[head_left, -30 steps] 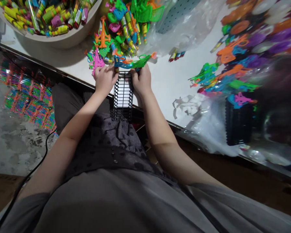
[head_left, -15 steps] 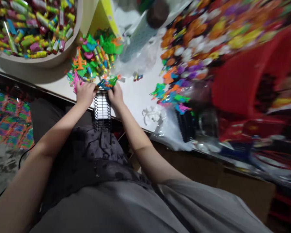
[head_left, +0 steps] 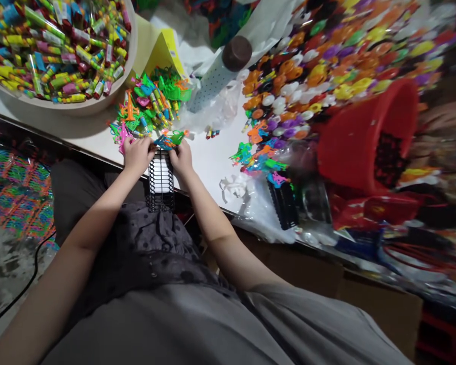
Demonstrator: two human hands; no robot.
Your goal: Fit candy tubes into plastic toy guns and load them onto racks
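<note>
At the table's front edge, my left hand (head_left: 138, 156) has bent fingers pinched together by the far end of a black ladder-like plastic rack (head_left: 160, 175). What those fingertips hold is hidden. My right hand (head_left: 182, 158) closes from the other side, its fingertips on a small green plastic toy (head_left: 178, 136). Between the hands, a blue plastic toy (head_left: 164, 142) lies across the rack's far end. The rack slopes from the table edge down toward my lap. Just beyond my left hand, a pink plastic toy (head_left: 123, 136) borders a heap of bright toys and small tubes (head_left: 152, 99).
A round tub (head_left: 133, 48) full of wrapped colourful tubes stands at the back left. On the right are a large pile of coloured plastic pieces (head_left: 300, 76), a tipped red bucket (head_left: 349, 137) and another black rack (head_left: 283, 203). A dotted cylinder (head_left: 213, 81) lies behind.
My view has shifted slightly, so the table things sit a little lower in it. Both hands stay at the rack's far end, with barely any change in their grip.
</note>
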